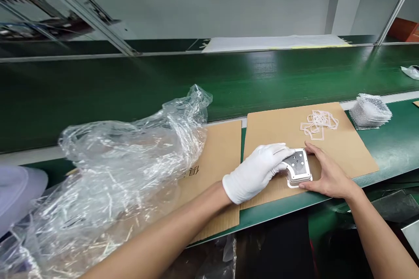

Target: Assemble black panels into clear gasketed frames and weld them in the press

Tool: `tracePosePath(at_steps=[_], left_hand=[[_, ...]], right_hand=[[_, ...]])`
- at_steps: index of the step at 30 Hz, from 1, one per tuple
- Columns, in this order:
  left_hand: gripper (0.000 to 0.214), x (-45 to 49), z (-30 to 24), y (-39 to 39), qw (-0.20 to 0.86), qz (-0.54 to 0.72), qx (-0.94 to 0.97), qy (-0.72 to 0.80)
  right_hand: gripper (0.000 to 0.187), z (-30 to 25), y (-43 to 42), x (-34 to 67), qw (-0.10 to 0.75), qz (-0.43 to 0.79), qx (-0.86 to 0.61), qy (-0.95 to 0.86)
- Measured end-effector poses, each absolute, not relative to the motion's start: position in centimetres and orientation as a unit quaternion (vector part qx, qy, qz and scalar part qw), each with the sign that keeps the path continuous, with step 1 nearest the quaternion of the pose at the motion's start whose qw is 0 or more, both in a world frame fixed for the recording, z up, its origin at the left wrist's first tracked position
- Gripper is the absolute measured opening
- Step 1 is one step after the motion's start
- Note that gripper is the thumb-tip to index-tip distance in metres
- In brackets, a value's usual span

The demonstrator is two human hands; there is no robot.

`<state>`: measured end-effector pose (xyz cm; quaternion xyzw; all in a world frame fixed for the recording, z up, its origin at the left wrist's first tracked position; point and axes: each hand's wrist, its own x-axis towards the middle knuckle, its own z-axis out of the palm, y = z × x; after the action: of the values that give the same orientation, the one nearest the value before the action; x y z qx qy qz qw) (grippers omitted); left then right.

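A small curved housing [298, 164] with a dark perforated top face and a pale rim sits over the right cardboard sheet, between my two hands. My left hand [257, 170], in a white glove, is closed on its left side, with the fingers over the top edge. My bare right hand [329, 174] grips the right side, thumb at the near corner and fingers at the far corner. A thin white outline shows around the near left base of the housing. Beyond my hands lies a tangled pile of thin white frames [319, 123].
A heap of clear plastic bags [131, 161] covers much of the left cardboard sheet [225, 148]. A stack of bubble-wrap pouches [370, 111] stands at the right. Behind the bench runs a green conveyor belt [229, 74]. A translucent tub [19, 192] is at the far left.
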<state>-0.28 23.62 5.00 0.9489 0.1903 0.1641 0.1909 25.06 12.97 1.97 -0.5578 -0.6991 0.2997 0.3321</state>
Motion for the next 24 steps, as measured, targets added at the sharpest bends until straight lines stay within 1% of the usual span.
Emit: tracePosePath(at_steps=[10,16,24], left_hand=[[0.045,-0.15,5.00,23.77,0.202,0.138,0.953,0.180],[0.042,-0.01,5.39,23.89,0.198,0.122,0.956,0.178],[0.044,0.15,5.88,23.56,0.183,0.100,0.958,0.197]], right_hand=[[0.107,1.83,13.08,25.17,0.326,0.287,-0.555,-0.709],[0.106,1.74,13.12,25.21,0.330,0.286,-0.551,-0.711],[0.104,2.04,13.09,25.12,0.320,0.286,-0.558,-0.710]])
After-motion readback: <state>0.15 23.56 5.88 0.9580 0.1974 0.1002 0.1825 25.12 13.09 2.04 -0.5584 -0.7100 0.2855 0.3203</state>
